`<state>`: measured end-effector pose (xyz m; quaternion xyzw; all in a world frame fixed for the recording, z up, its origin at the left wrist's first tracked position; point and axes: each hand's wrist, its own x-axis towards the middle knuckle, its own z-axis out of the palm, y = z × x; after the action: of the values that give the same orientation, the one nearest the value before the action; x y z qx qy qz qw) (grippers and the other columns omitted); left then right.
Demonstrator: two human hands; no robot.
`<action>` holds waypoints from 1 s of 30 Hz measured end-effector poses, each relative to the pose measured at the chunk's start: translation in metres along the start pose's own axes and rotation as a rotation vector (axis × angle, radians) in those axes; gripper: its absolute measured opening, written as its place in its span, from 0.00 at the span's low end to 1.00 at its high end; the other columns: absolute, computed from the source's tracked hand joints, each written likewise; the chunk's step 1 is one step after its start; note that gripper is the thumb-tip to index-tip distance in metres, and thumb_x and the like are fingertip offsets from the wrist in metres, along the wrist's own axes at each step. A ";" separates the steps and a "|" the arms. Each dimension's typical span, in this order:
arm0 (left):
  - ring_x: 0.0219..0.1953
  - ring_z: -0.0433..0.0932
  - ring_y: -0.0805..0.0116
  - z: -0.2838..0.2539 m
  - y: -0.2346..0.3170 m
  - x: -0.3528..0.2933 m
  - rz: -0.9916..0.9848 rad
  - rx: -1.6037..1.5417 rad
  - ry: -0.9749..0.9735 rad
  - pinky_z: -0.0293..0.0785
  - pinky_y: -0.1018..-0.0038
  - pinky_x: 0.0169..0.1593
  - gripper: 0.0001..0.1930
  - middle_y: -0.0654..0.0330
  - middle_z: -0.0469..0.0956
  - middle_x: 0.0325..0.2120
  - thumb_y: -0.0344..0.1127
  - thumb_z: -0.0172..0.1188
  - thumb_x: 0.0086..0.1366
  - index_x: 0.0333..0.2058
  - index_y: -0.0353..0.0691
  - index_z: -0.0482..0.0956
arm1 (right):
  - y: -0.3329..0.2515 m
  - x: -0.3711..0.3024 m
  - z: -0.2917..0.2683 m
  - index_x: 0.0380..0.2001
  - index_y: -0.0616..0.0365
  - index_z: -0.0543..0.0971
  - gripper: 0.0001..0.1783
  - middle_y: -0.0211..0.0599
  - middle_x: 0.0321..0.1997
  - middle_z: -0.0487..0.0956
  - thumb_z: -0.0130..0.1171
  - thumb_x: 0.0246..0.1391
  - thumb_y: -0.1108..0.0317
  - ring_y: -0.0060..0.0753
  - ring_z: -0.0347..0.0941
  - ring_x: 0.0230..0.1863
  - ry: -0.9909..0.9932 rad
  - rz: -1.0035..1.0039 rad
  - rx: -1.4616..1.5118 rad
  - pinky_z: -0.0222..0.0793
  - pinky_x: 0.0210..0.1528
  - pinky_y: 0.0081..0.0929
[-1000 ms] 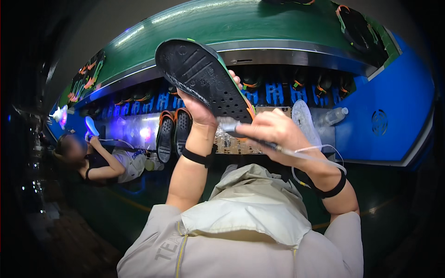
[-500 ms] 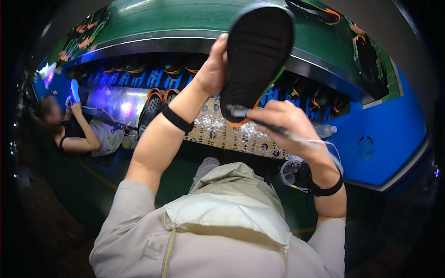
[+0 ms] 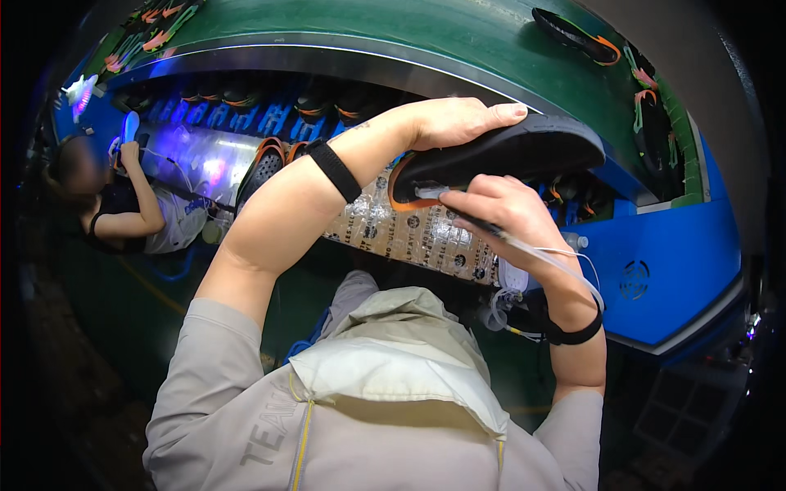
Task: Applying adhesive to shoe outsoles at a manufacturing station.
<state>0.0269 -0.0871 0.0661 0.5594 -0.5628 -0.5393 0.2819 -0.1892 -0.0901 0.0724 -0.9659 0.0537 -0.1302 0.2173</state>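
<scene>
A black shoe sole (image 3: 524,155) with an orange rim at one end is tilted in front of me. My left hand (image 3: 463,124) is closed on its upper edge, the thumb pointing right; the fingers behind are partly hidden. My right hand (image 3: 506,211) grips a thin dark-handled brush (image 3: 429,193), whose whitish tip touches the inner face of the sole near the orange end. From the handle a clear tube (image 3: 536,250) runs back along my right wrist.
Beyond lies a green conveyor belt (image 3: 344,24) carrying a black and orange shoe part (image 3: 577,37). Shoes on blue holders (image 3: 274,119) line the shelf beneath. A tape-covered board (image 3: 385,233) sits below the sole. At left, another person (image 3: 127,192) holds a blue-lit sole (image 3: 129,127).
The sole has turned from upright to slanting nearly sideways, its far end swinging down to the right. My left hand has moved right over its upper edge. The brush stays at the orange end.
</scene>
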 end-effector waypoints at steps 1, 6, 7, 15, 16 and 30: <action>0.43 0.82 0.66 -0.003 0.000 -0.002 -0.011 -0.013 -0.030 0.77 0.67 0.53 0.44 0.51 0.86 0.42 0.74 0.41 0.74 0.49 0.33 0.86 | -0.001 0.001 0.001 0.49 0.52 0.85 0.20 0.36 0.31 0.76 0.73 0.50 0.70 0.43 0.76 0.38 -0.003 0.001 0.002 0.71 0.45 0.41; 0.51 0.81 0.66 -0.009 -0.068 -0.014 0.074 -0.340 0.201 0.76 0.66 0.59 0.43 0.52 0.83 0.50 0.71 0.34 0.77 0.59 0.35 0.80 | -0.001 -0.010 0.004 0.47 0.51 0.87 0.19 0.34 0.30 0.77 0.74 0.48 0.69 0.39 0.74 0.35 -0.113 -0.100 0.147 0.66 0.43 0.34; 0.55 0.80 0.62 -0.005 -0.103 -0.009 0.209 -0.538 0.249 0.75 0.65 0.62 0.43 0.51 0.81 0.56 0.70 0.32 0.78 0.63 0.36 0.76 | 0.003 -0.016 0.004 0.46 0.53 0.87 0.19 0.34 0.29 0.77 0.75 0.47 0.69 0.39 0.74 0.35 -0.062 -0.030 0.189 0.66 0.43 0.34; 0.61 0.78 0.44 0.027 -0.296 -0.109 -0.217 -1.330 0.254 0.76 0.35 0.57 0.53 0.45 0.77 0.61 0.84 0.30 0.67 0.70 0.43 0.67 | 0.041 -0.079 0.069 0.41 0.65 0.87 0.10 0.28 0.31 0.83 0.66 0.56 0.77 0.14 0.73 0.31 0.525 0.603 0.650 0.69 0.34 0.16; 0.58 0.80 0.36 0.039 -0.331 -0.122 -0.156 -1.406 -0.079 0.79 0.33 0.52 0.55 0.37 0.77 0.59 0.84 0.27 0.67 0.71 0.40 0.65 | 0.043 -0.081 0.081 0.41 0.65 0.87 0.09 0.26 0.30 0.82 0.66 0.56 0.76 0.13 0.72 0.31 0.529 0.679 0.685 0.68 0.34 0.16; 0.62 0.75 0.34 0.161 -0.247 -0.057 0.124 -1.844 0.082 0.73 0.43 0.66 0.42 0.37 0.74 0.61 0.66 0.30 0.74 0.69 0.35 0.66 | 0.038 0.002 0.126 0.39 0.61 0.87 0.12 0.41 0.29 0.86 0.67 0.55 0.65 0.28 0.82 0.32 0.585 0.839 0.587 0.76 0.38 0.27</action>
<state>-0.0286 0.0640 -0.1877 0.1012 0.0708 -0.7378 0.6637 -0.1540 -0.0733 -0.0535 -0.6853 0.4507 -0.3037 0.4848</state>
